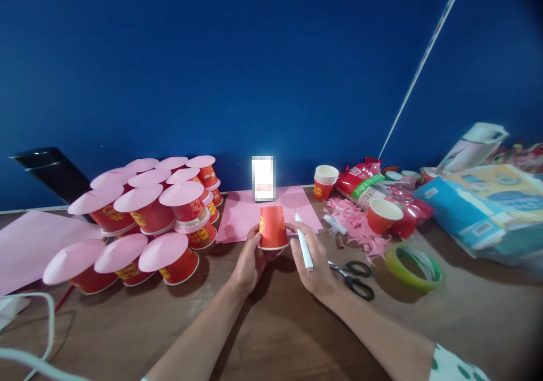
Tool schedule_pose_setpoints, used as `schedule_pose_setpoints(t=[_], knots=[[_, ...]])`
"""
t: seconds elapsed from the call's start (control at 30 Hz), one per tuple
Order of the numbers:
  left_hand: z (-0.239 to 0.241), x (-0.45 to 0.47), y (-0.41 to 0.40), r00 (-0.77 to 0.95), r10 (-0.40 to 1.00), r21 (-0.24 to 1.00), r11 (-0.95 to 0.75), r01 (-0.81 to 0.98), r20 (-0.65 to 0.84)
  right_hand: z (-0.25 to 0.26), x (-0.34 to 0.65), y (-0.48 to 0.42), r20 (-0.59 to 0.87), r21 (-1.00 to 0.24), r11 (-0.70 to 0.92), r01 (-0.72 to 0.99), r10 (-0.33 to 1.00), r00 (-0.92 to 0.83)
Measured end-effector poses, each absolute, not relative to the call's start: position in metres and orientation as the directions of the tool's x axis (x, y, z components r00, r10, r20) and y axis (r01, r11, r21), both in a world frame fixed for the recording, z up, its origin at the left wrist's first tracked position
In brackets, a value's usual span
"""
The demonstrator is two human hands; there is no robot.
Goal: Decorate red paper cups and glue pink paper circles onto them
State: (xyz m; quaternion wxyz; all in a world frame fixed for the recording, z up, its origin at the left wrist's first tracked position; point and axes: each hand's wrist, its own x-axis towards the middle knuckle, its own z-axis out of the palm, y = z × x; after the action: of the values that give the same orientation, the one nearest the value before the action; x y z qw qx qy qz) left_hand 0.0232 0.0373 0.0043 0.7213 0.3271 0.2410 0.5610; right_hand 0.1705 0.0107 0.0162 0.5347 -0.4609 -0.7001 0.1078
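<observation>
A red paper cup (pixel 272 228) with yellow print is upside down, its white rim facing down, in front of the pink paper sheets (pixel 242 210). My left hand (pixel 251 263) is closed around the cup's left side and lower edge. In my right hand (pixel 314 259) is a white marker (pixel 305 250), pointing up and away beside the cup; the right fingertips are close to the cup's side, and I cannot tell if they touch it. Black-handled scissors (pixel 354 276) lie just right of my right hand, their blades partly hidden behind it.
On the left, several red cups (pixel 176 268) wear pink paper cones (pixel 165 251), some stacked. To the right are pink scraps (pixel 356 223), a loose cup (pixel 384 216), nested cups (pixel 325 182), green tape (pixel 416 268), a red packet (pixel 360 184) and a blue pack (pixel 466 211). A blue wall (pixel 271 76) rises behind.
</observation>
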Motion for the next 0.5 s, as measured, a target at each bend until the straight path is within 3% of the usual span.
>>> schedule_pose_setpoints(t=[0.2, 0.5], knots=[[0.0046, 0.0224, 0.036, 0.298, 0.954, 0.762, 0.208, -0.613, -0.022, 0.017, 0.1676, 0.0069, 0.682, -0.587, 0.605, 0.538, 0.727, -0.073], [0.0072, 0.0221, 0.0342, 0.289, 0.957, 0.756, 0.189, -0.626, 0.0, 0.0169, 0.1667, 0.0059, 0.645, -0.671, 0.557, 0.49, 0.764, 0.015]])
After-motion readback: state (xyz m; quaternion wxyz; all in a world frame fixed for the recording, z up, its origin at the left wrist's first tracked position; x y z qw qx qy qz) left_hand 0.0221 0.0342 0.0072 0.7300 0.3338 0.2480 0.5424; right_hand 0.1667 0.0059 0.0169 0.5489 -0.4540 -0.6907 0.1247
